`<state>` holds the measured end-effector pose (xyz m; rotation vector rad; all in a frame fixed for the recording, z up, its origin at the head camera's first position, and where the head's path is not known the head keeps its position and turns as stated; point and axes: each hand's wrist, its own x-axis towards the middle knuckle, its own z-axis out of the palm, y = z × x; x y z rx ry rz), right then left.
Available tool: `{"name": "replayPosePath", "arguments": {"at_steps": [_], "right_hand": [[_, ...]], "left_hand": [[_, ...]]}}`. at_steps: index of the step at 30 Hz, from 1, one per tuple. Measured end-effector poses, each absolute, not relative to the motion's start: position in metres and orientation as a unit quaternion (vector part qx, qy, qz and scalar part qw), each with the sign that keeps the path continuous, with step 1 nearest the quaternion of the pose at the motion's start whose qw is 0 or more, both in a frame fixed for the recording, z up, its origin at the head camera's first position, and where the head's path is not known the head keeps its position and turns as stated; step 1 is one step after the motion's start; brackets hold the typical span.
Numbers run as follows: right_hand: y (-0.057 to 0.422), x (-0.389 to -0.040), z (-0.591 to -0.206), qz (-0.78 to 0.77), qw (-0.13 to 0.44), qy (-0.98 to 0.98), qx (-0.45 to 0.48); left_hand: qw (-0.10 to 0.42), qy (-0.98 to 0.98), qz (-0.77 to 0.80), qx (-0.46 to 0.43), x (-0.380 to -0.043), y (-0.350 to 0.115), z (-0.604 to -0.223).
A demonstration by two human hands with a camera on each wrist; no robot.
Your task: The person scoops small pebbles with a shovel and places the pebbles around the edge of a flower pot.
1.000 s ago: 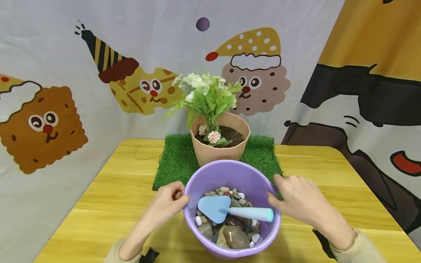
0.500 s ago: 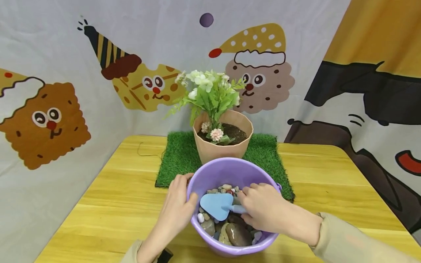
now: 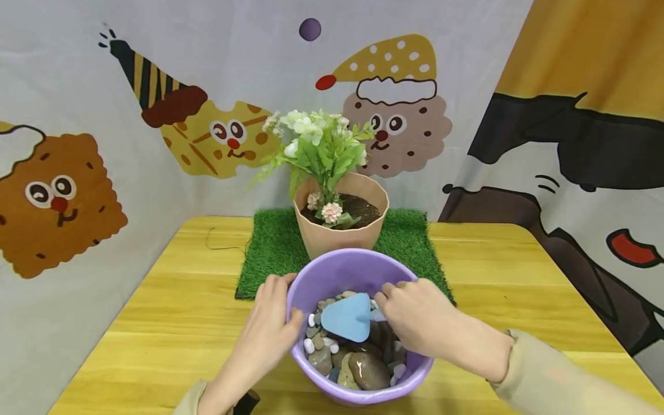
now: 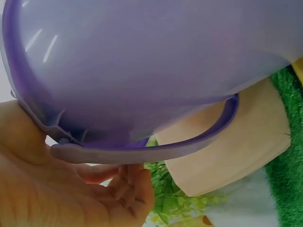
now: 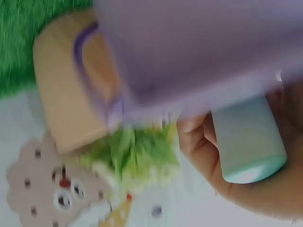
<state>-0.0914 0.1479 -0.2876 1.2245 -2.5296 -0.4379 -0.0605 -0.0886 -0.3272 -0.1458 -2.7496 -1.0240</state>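
A purple bucket stands at the front of the table, with wet stones of mixed sizes on its bottom. At its left side my left hand holds the rim, thumb over the edge and fingers outside. The left wrist view shows the bucket's carrying handle hanging near that palm. My right hand grips a light-blue hand trowel by its handle, inside the bucket. Its blade points left above the stones. In the right wrist view the handle's pale end sticks out of the curled fingers.
Behind the bucket, a peach flowerpot with soil and white-flowered greenery stands on a green turf mat. The wooden table extends to both sides. A cartoon-printed cloth hangs behind it.
My right hand has left the bucket's right rim and taken hold of the trowel handle. The blade has turned slightly. My left hand now has its thumb over the rim.
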Motion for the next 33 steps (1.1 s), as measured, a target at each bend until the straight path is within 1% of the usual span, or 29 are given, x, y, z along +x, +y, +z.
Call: {"name": "replayPosePath", "arguments": {"at_steps": [4, 7, 12, 19, 23, 25, 29, 33], "right_hand": [[0.161, -0.097, -0.265, -0.165, 0.181, -0.872, 0.423], [0.169, -0.100, -0.251, -0.184, 0.196, -0.865, 0.423], [0.175, -0.101, -0.239, -0.224, 0.200, -0.857, 0.419], [0.171, -0.099, -0.239, -0.263, 0.200, -0.846, 0.418], [0.163, -0.097, -0.244, -0.269, 0.189, -0.845, 0.421], [0.160, -0.097, -0.248, -0.265, 0.194, -0.842, 0.428], [0.158, -0.101, -0.253, -0.262, 0.204, -0.831, 0.447], [0.159, -0.111, -0.251, -0.257, 0.195, -0.821, 0.471]], "left_hand": [[0.118, -0.934, -0.333, -0.057, -0.063, -0.088, -0.326], [0.119, -0.933, -0.336, -0.048, -0.064, -0.088, -0.327], [0.119, -0.931, -0.343, -0.039, -0.063, -0.088, -0.331], [0.124, -0.929, -0.347, -0.040, -0.063, -0.088, -0.332], [0.124, -0.928, -0.348, -0.040, -0.063, -0.089, -0.332], [0.125, -0.927, -0.350, -0.040, -0.063, -0.089, -0.333], [0.126, -0.926, -0.353, -0.041, -0.063, -0.089, -0.332], [0.124, -0.926, -0.355, -0.042, -0.064, -0.089, -0.332]]}}
